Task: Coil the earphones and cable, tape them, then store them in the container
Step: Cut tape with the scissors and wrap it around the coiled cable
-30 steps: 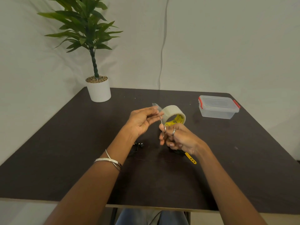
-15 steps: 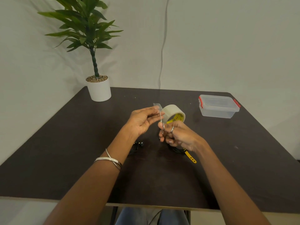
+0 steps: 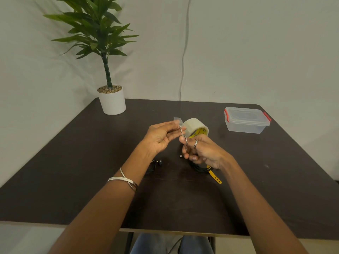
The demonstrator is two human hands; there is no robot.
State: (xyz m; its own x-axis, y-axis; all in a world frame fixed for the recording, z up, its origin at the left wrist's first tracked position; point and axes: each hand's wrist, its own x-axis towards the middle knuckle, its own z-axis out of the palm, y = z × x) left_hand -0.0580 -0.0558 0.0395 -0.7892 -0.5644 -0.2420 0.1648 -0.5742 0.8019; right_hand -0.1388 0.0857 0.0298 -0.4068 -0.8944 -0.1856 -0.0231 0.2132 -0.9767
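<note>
My left hand (image 3: 162, 137) pinches the free end of a clear tape strip (image 3: 177, 119) pulled off the tape roll (image 3: 194, 126), which is held up above the table's middle. My right hand (image 3: 203, 152) grips small metal scissors (image 3: 183, 137), its fingers through the handles, the blades upright at the strip. Black earphones (image 3: 157, 163) lie on the table under my left wrist. A coiled black cable (image 3: 199, 168) with a yellow strap (image 3: 214, 176) lies under my right hand, partly hidden. The clear lidded container (image 3: 246, 120) with red clips stands at the far right.
A potted green plant (image 3: 112, 99) in a white pot stands at the table's far left corner. A thin wire (image 3: 183, 52) runs down the wall behind. The dark table's (image 3: 73, 180) front edge is close to my body.
My right hand with the scissors has moved slightly up against the tape strip. My left hand keeps the strip taut and has barely shifted.
</note>
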